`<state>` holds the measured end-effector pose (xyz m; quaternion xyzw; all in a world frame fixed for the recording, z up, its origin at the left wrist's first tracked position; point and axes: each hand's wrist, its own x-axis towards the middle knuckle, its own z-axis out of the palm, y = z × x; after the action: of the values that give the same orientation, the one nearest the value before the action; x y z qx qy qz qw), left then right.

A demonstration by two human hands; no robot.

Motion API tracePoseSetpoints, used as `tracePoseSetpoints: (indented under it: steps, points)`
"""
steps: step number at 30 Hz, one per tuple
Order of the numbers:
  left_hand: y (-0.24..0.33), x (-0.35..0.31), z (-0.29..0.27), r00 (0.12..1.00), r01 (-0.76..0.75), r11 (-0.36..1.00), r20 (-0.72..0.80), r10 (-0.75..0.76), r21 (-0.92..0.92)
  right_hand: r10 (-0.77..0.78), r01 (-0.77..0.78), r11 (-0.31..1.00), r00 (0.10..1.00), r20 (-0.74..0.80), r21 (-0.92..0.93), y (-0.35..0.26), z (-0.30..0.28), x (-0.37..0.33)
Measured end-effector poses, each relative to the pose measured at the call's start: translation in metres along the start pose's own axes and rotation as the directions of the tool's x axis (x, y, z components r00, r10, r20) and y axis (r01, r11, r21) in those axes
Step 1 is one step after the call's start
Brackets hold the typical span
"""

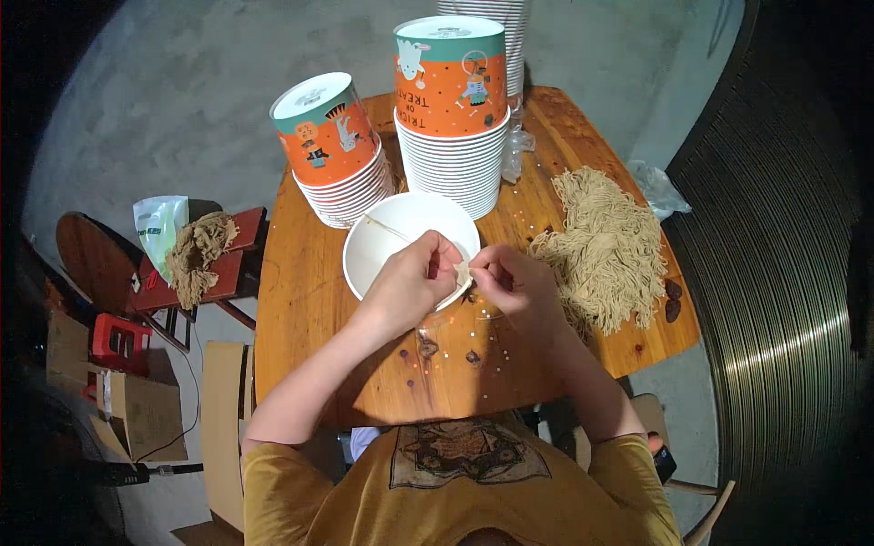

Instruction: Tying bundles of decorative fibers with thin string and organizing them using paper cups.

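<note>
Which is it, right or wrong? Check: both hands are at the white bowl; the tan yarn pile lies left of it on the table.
Wrong side: the tan yarn pile lies to the right of the white bowl on the table, as the head view shows. The rest holds.

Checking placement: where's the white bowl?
In the head view, the white bowl sits just left of centre on the table, in front of two orange-topped stacks, partly behind the left hand.
</note>
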<state>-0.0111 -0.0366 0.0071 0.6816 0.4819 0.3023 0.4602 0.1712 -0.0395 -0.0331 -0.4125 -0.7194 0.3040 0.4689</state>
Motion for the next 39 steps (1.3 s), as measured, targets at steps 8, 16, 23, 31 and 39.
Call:
tracePoseSetpoints:
  steps: [8, 16, 23, 31, 39]
  points:
    - [-0.005, 0.0, 0.001, 0.996, -0.026, 0.992, -0.087, 0.036, 0.12, 0.001, -0.001, 1.0, 1.0, -0.015, 0.02, 0.003, -0.001, -0.002]
    - [-0.006, 0.0, 0.006, 0.975, -0.142, 0.981, -0.153, 0.162, 0.134, 0.043, -0.039, 0.995, 0.998, -0.036, 0.094, 0.003, -0.001, -0.003]
    - [-0.005, -0.001, 0.009, 0.93, -0.275, 0.918, -0.165, 0.33, 0.284, -0.047, 0.047, 0.999, 0.998, -0.031, 0.002, -0.007, -0.001, 0.0]
    - [-0.007, -0.003, 0.012, 0.87, -0.342, 0.866, -0.226, 0.439, 0.366, -0.267, 0.229, 0.908, 0.962, -0.062, -0.351, 0.0, -0.001, -0.002]
    - [-0.006, -0.006, 0.007, 0.89, -0.302, 0.885, -0.227, 0.395, 0.354, -0.35, 0.303, 0.86, 0.936, -0.043, -0.412, 0.0, 0.002, -0.004]
